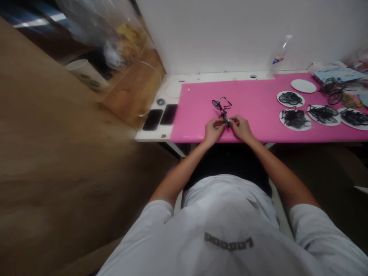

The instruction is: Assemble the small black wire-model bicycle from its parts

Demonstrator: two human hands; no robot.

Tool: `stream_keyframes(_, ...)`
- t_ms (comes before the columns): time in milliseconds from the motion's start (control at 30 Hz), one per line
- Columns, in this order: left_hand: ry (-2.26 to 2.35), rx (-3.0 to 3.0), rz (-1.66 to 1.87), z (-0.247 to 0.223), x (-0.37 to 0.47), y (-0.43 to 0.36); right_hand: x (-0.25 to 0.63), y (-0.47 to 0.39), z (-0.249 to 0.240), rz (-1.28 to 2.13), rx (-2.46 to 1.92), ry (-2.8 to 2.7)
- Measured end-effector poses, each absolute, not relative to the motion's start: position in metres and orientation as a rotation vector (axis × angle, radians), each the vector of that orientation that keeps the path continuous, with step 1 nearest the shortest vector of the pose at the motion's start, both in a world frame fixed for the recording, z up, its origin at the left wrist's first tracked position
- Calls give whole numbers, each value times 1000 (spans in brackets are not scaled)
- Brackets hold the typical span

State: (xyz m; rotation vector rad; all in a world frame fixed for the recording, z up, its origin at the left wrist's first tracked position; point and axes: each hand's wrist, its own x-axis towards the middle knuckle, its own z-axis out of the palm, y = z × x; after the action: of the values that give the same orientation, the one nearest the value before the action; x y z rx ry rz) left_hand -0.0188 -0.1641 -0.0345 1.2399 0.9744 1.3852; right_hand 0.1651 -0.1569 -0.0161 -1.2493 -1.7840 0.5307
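Item, held: one miniature bicycle (223, 110), dark with silvery parts, at the near edge of the counter (149, 135), over its pink cover (198, 107). I see its near end between the hands and a spoked wheel at its far end.
Item, left hand (214, 129): fingertips closed on the bicycle's near end, from the left.
Item, right hand (240, 127): fingertips closed on the same end, from the right. Finer finger detail is too small for me to make out.
Items, left of the cover: two flat black rectangles (152, 120), side by side on the white surface; behind them a small round grey disc (160, 102); a thin white cable (175, 96), its tip on the pink.
Items, right: four white plates (301, 127) bearing tangled black parts (296, 117); behind them, one further white plate (303, 86).
Item, far right: a dark bicycle-like piece (335, 96), beside a heap of printed packets (339, 73).
Item, rear: one clear bottle (282, 53) with a blue-and-orange label, before the white wall (230, 34).
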Motion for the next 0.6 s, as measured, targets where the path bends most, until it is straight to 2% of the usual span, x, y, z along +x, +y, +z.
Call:
stream_keyframes(400,1030,1267,1429,-37,-18,-163,166,-168,-4,658,-1178,-1793)
stream_keyframes(600,1062,1441,1448,-37,-21,-168,163,-168,-6,464,-1225,-1885)
